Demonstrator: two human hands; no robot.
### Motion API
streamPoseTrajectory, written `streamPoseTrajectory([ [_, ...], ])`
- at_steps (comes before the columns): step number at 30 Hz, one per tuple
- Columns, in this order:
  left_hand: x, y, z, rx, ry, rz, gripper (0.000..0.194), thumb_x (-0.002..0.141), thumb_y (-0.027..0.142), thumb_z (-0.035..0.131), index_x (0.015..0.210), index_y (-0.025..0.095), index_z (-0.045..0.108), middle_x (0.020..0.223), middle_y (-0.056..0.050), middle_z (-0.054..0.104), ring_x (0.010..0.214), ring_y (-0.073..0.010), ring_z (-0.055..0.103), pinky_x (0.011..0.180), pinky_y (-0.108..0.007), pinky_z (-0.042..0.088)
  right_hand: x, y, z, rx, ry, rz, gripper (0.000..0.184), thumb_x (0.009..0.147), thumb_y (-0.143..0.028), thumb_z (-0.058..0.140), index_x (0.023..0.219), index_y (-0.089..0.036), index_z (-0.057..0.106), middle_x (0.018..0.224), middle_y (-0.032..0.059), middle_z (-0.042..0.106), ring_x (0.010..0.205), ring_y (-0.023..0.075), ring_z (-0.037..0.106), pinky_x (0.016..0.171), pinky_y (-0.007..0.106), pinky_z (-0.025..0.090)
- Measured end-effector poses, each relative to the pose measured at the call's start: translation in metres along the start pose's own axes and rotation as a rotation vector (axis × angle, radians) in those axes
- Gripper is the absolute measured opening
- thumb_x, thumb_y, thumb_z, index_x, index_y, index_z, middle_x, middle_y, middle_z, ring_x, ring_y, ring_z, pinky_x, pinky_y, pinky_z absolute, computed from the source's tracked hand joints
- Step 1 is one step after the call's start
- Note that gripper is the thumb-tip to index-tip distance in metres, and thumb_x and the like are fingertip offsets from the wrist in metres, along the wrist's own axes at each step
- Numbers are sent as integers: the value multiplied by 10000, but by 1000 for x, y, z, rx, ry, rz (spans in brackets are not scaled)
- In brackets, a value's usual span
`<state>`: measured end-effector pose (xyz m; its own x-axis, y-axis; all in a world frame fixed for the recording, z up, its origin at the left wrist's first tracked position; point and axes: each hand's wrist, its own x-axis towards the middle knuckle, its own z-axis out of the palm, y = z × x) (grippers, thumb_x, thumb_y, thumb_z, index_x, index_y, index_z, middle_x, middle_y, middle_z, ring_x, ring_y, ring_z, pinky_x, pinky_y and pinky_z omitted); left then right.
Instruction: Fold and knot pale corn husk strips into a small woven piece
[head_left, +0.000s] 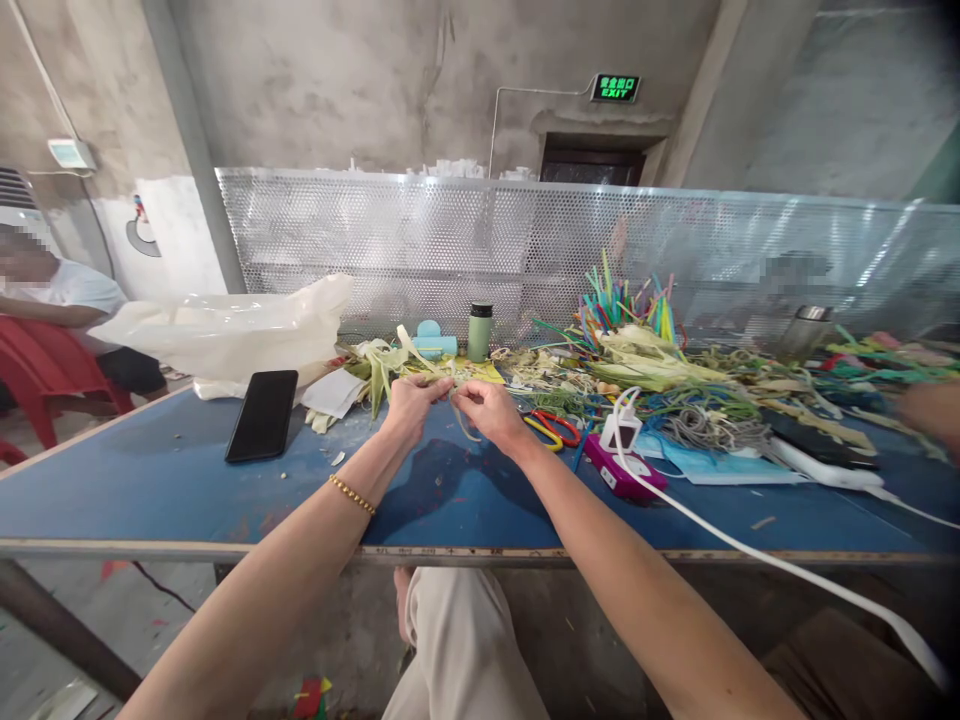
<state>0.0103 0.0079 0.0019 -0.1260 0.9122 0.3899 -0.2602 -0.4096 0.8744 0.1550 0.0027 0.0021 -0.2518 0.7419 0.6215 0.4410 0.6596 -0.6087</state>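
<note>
Above the middle of the blue table, my left hand (411, 405) is closed in a pinch on a pale corn husk strip. Close by on its right, my right hand (491, 410) pinches the same thin strip (463, 424), whose loose end curves down below the fingers. Pale green corn husks (379, 362) lie just behind my left hand. Red-handled scissors (568, 428) rest beside my right hand, with a yellow loop (544, 433) next to them. The fingertips partly hide how the strip is held.
A black phone (262, 415) lies on the table (300, 510), near a plastic bag (232, 325). A green bottle (480, 332) stands behind my hands. A purple power strip (622, 470) with a white cable is at right. A co-worker (71, 285) sits at left; another person's hand (930, 410) appears far right.
</note>
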Motion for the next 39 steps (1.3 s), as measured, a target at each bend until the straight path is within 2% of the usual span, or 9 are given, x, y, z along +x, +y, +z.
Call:
streamPoseTrajectory([
  [3, 2, -1, -3, -8, -44, -31, 308, 523, 368, 862, 565, 127, 676, 531, -17, 605, 531, -107, 482, 548, -264, 337, 3, 2, -4, -105, 93, -48, 251, 829, -328, 580, 627, -180, 604, 610, 18, 593, 612, 147, 536, 595, 251, 435],
  [6, 2, -3, -5, -23, -81, -76, 310, 541, 386, 848, 610, 121, 703, 594, -37, 641, 545, -105, 481, 538, -256, 324, 4, 2, -9, -154, 272, -58, 252, 852, -363, 568, 694, -173, 621, 779, 72, 652, 660, 154, 573, 597, 258, 471],
  [8, 2, -3, -6, -28, -116, -94, 324, 557, 405, 837, 653, 117, 722, 638, -49, 659, 563, -108, 492, 538, -252, 326, 3, 1, -11, -71, 226, 17, 205, 853, -360, 566, 803, -173, 634, 857, 77, 669, 565, 126, 573, 500, 244, 471],
  [12, -1, -1, -4, -43, -158, -138, 321, 598, 422, 806, 678, 121, 726, 652, -53, 656, 573, -117, 514, 536, -250, 337, 2, -1, -8, 188, 75, 192, 174, 829, -334, 586, 902, -175, 594, 765, 36, 659, 419, 119, 577, 347, 233, 452],
  [17, -3, -1, -2, -79, -187, -125, 248, 610, 338, 802, 705, 120, 732, 591, -18, 614, 529, -90, 471, 519, -242, 321, 2, -2, -5, 394, 93, 225, 239, 758, -362, 687, 818, -168, 560, 640, -15, 603, 437, 142, 620, 347, 240, 503],
  [20, -3, -2, -1, -133, -203, -128, 269, 585, 272, 806, 785, 101, 750, 615, -25, 639, 548, -103, 518, 548, -249, 376, 2, -3, -5, 495, 57, 244, 301, 724, -384, 740, 806, -159, 558, 609, -19, 615, 463, 137, 634, 393, 238, 539],
  [29, -7, 5, 2, -269, -177, -231, 256, 576, 208, 825, 772, 104, 697, 629, -34, 649, 579, -142, 597, 607, -295, 484, 2, -5, -6, 455, 14, 277, 253, 708, -351, 749, 752, -137, 622, 577, 8, 633, 495, 128, 616, 447, 245, 549],
  [36, -6, 0, 1, -41, -199, -89, 252, 630, 322, 794, 631, 120, 643, 563, -14, 588, 513, -97, 492, 519, -248, 361, 1, -6, -8, 363, 53, 224, 165, 718, -295, 666, 750, -143, 609, 575, -14, 594, 452, 103, 544, 388, 211, 461],
  [39, -5, -2, 0, -43, -214, -103, 260, 623, 333, 789, 626, 128, 631, 563, -11, 578, 520, -105, 497, 532, -255, 369, 1, -7, -8, 352, 39, 195, 170, 727, -310, 643, 757, -147, 607, 567, -21, 576, 461, 103, 527, 396, 212, 446],
])
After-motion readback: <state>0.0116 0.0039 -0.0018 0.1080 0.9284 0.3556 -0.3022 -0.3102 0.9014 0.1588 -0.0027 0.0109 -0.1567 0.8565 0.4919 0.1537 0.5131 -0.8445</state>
